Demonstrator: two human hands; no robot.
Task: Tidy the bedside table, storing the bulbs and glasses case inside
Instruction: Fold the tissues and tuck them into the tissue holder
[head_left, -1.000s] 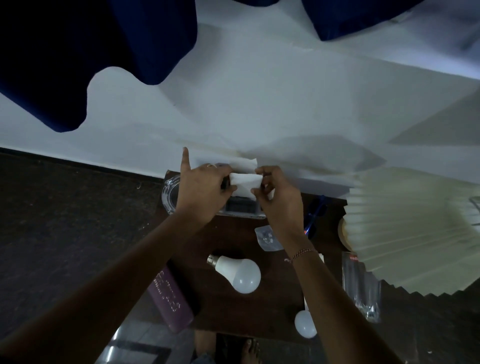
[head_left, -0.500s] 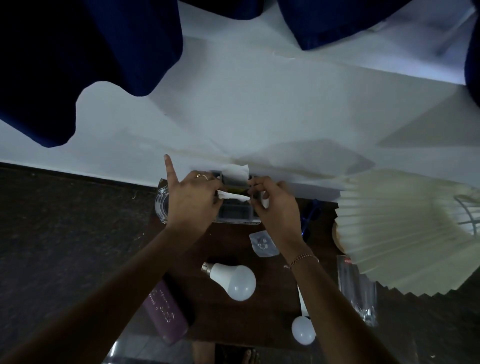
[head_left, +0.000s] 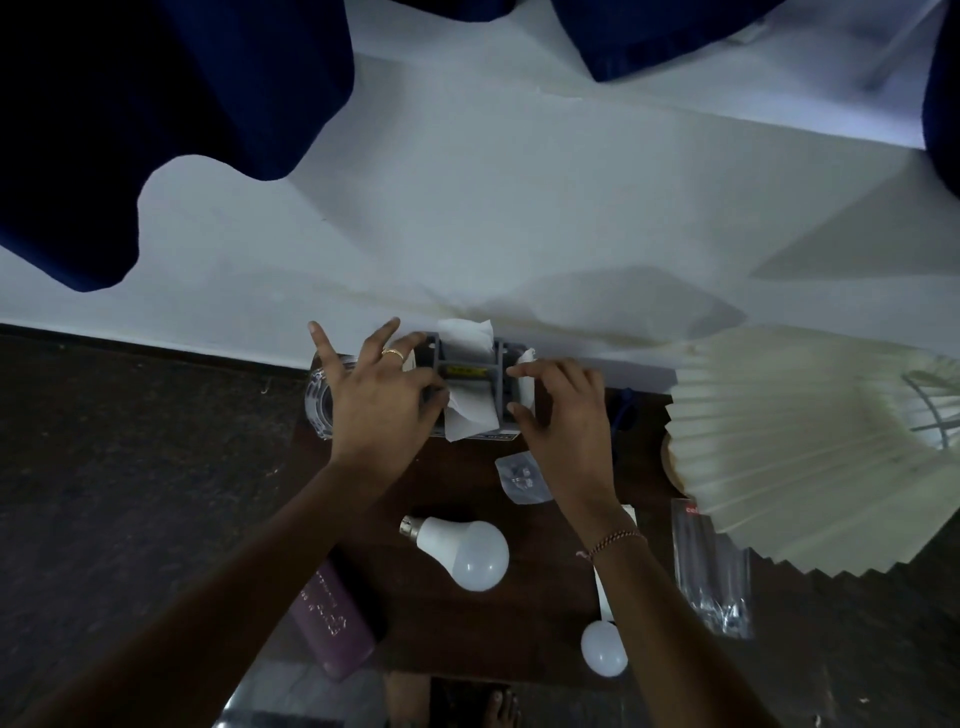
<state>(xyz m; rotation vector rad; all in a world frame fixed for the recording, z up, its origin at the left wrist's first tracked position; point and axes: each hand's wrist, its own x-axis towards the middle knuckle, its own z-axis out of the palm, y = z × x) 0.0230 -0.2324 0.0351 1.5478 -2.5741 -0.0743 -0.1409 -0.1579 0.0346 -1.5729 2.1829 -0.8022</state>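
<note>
On the dark wooden bedside table (head_left: 535, 623) lie two white bulbs: a large bulb (head_left: 467, 551) in the middle and a smaller bulb (head_left: 602, 653) at the front edge, partly behind my right forearm. A purple glasses case (head_left: 332, 623) sits at the front left corner. At the back, a grey holder (head_left: 498, 384) carries a white tissue (head_left: 470, 410). My left hand (head_left: 379, 400) rests on its left side, fingers spread, thumb against the tissue. My right hand (head_left: 561, 415) pinches the holder's right wall.
A clear glass dish (head_left: 319, 400) stands at the back left, a small plastic bag (head_left: 519, 478) behind the large bulb. A pleated lampshade (head_left: 805, 447) overhangs the right side above a clear packet (head_left: 711, 571). Blue curtains (head_left: 156, 130) hang over the white wall. My foot (head_left: 498, 709) shows below.
The folded tissue that both hands held up now lies draped in the grey holder. Both hands have dropped onto the holder's sides, and my left fingers have spread.
</note>
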